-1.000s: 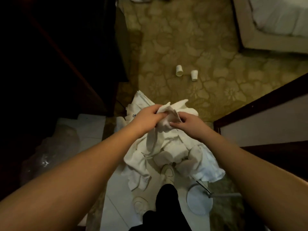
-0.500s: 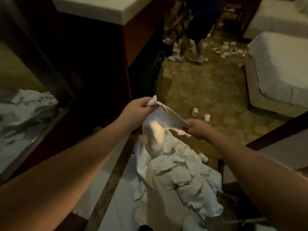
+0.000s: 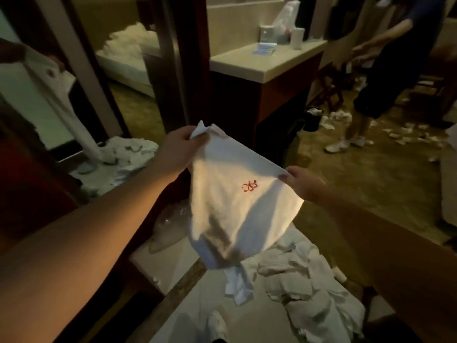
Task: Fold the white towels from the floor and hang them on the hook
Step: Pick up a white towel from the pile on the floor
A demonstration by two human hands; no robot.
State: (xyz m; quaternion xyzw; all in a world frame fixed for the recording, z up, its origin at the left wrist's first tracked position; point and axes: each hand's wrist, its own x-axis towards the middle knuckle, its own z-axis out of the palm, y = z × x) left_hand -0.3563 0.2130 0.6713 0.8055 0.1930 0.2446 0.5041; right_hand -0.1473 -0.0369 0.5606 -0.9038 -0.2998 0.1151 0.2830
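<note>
Now that you have lifted the white towel (image 3: 237,201) clear of the floor pile (image 3: 309,280) and spread it, your left hand (image 3: 176,151) and right hand (image 3: 303,183) each pinching a top corner, folding can begin.

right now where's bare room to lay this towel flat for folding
The beige countertop is bare at its near-left end; a box, roll and bag crowd its far right. The pale floor tile is bare left of the heap of crumpled white towels, beneath the held white towel with red embroidery.
</note>
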